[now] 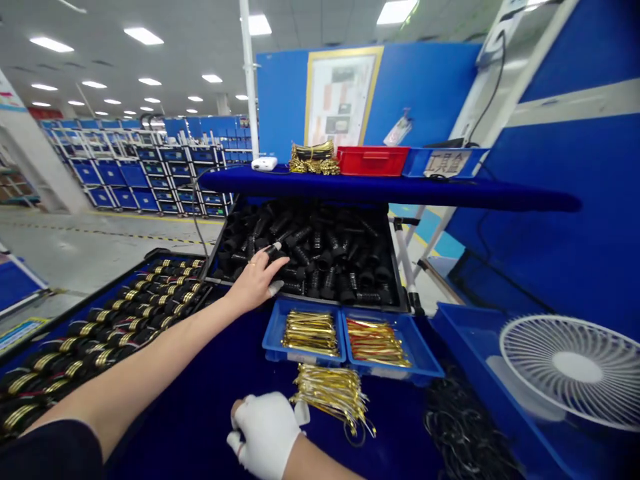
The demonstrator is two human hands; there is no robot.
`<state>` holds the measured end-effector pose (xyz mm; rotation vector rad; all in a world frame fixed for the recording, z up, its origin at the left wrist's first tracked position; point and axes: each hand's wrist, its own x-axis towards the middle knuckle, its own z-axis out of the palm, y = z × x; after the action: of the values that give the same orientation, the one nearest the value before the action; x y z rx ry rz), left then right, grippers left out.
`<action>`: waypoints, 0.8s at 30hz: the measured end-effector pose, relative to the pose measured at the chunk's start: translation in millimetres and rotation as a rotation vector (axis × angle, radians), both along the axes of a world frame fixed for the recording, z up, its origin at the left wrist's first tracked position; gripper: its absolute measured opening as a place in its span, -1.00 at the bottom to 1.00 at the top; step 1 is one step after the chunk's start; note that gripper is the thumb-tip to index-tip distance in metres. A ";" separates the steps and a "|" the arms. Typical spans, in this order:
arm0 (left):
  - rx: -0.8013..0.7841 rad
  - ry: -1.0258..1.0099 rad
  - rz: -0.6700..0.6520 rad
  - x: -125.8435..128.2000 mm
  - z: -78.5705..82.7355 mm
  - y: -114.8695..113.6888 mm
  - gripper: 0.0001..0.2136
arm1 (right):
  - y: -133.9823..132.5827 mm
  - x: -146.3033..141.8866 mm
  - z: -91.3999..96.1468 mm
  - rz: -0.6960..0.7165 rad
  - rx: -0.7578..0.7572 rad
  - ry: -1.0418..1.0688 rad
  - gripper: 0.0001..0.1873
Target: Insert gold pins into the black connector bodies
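Observation:
My left hand (pixel 257 280) is bare, with a ring and white covers on some fingertips. It reaches over the near left edge of a bin (pixel 395 267) heaped with black ribbed cylindrical parts (pixel 317 250). Its fingers are stretched and the thumb stands apart; nothing shows held. My right hand (pixel 267 433), in a white glove, is closed low over the blue mat (pixel 200 413). Its fingers curl inward, and whatever they may hold is hidden. Just right of it lies a bundle of gold and white wires (pixel 333 393).
Two blue trays hold gold wires (pixel 310 333) and red-gold wires (pixel 377 343). At left, a large tray carries rows of black parts with gold bands (pixel 135 320). A white fan (pixel 575 367) and black rings (pixel 465 427) are at right. A blue shelf (pixel 390 190) overhangs the bin.

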<state>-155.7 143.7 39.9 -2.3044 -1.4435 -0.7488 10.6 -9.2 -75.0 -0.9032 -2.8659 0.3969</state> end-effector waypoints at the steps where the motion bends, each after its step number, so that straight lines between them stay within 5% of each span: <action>1: 0.010 0.073 -0.029 5.4 3.6 7.8 -0.46 | 1.1 -0.3 -2.7 0.003 -0.001 -0.001 -0.75; 5: -0.003 0.324 -0.086 29.0 7.1 23.1 -0.44 | 5.4 -3.8 -14.3 0.031 0.003 0.005 -0.71; 10: -0.057 0.499 -0.101 43.2 7.1 29.6 -0.71 | 7.7 -2.8 -16.2 0.048 -0.011 0.020 -0.70; 17: -0.086 0.561 -0.114 30.4 26.1 28.3 -0.71 | 8.5 -1.6 -16.5 0.055 -0.025 0.028 -0.68; 24: -0.177 0.697 -0.205 18.7 25.5 31.9 -0.51 | 9.0 -3.4 -18.4 0.045 -0.027 0.026 -0.67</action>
<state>-137.0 175.6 65.3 -2.4949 -0.9872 0.1613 7.1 -0.3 -93.4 -0.8330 -2.8686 0.4497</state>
